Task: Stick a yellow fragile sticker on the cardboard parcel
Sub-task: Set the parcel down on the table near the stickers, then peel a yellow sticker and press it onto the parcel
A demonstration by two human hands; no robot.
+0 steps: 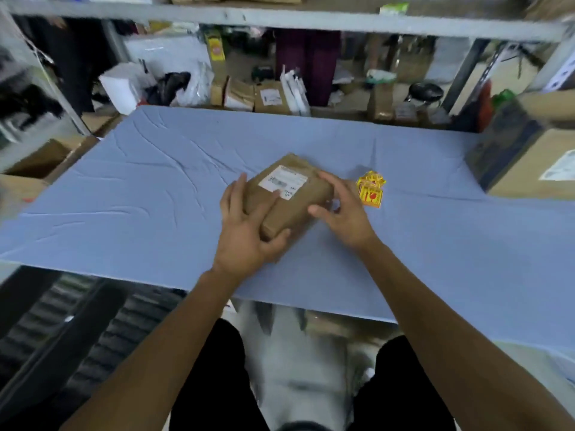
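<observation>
A small brown cardboard parcel (295, 197) with a white shipping label on top lies in the middle of the blue table. My left hand (249, 231) grips its near left corner, fingers over the top and thumb under the near edge. My right hand (342, 213) rests against the parcel's right side with fingers curled on its edge. A small pile of yellow fragile stickers (371, 188) with red print lies on the cloth just right of the parcel, beyond my right hand.
The blue cloth-covered table (155, 194) spans the view. A large cardboard box (529, 163) stands at the right edge. Cluttered shelves with parcels and bags (270, 98) run behind the table. Another open box (40, 160) sits at the left.
</observation>
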